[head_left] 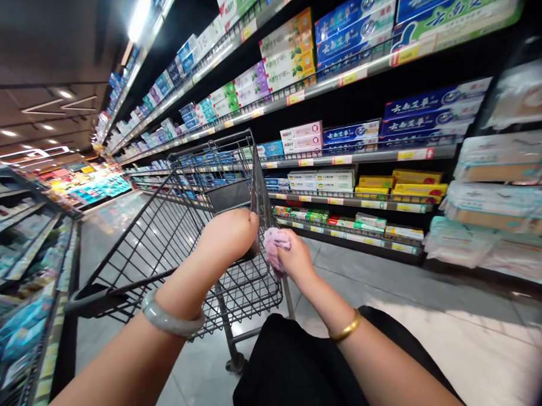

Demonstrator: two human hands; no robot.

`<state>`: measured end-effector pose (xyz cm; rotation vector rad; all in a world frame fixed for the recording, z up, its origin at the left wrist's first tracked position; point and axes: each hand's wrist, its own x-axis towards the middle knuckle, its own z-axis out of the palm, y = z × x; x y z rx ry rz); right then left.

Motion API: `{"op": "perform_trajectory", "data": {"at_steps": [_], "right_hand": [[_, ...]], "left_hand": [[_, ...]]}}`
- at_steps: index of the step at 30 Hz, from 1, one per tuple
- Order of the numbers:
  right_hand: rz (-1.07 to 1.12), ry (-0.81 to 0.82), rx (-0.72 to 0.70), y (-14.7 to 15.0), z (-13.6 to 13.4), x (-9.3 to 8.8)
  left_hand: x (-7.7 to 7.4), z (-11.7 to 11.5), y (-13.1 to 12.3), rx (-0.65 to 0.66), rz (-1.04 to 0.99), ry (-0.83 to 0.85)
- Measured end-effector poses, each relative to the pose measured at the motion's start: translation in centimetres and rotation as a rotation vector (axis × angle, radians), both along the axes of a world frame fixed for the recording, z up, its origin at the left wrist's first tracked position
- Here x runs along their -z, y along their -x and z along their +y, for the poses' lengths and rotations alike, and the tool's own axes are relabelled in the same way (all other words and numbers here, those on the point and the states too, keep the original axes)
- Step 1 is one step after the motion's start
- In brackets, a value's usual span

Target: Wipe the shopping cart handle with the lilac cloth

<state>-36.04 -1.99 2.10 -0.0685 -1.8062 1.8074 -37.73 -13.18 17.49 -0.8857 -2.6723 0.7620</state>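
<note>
A grey wire shopping cart (151,231) stands before me, its basket tilted in view. My left hand (232,233) is closed at the cart's near right side, over the basket. Its fingers curl away from view, and what they grip is hidden. Just right of it, my right hand (295,255) is wrapped round a crumpled pink cloth (275,250), beside the cart's right edge. A pale bangle is on my left wrist and a gold one on my right.
Shelves of boxed toothpaste (359,129) run along the right and into the distance. Another stocked shelf (22,271) borders the aisle at left. Plastic-wrapped packs (502,201) hang at far right. Tiled floor (358,277) shows beside the cart.
</note>
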Motion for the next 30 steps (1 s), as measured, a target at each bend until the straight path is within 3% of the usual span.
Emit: {"op": "perform_trajectory", "data": {"at_steps": [2,7,12,14,18,24,30], "right_hand": [[-0.054,0.04,-0.013,-0.1,-0.1,0.1],[0.354,-0.101,0.001,-1.0,0.0,-1.3],[-0.108,0.029,-0.034,-0.2,-0.1,0.8],[-0.055,0.087,-0.068,-0.5,-0.3,0.2],[0.211,0.046,-0.072,-1.1,-0.1,-0.9],[-0.179,0.137,-0.125,0.8,0.1,2.9],[0.118,0.11,-0.115,-0.7,0.5,-0.2]], "left_hand": [[0.0,-0.1,0.0,0.005,-0.004,0.005],[0.1,0.0,0.3,0.016,-0.02,0.003],[0.0,0.3,-0.1,0.004,0.026,0.004],[-0.1,0.3,-0.3,0.001,0.031,0.004],[0.0,0.3,-0.5,0.008,0.021,-0.007],[0.2,0.4,-0.5,-0.016,0.029,-0.05],[0.0,0.3,-1.1,0.005,0.023,-0.087]]}}
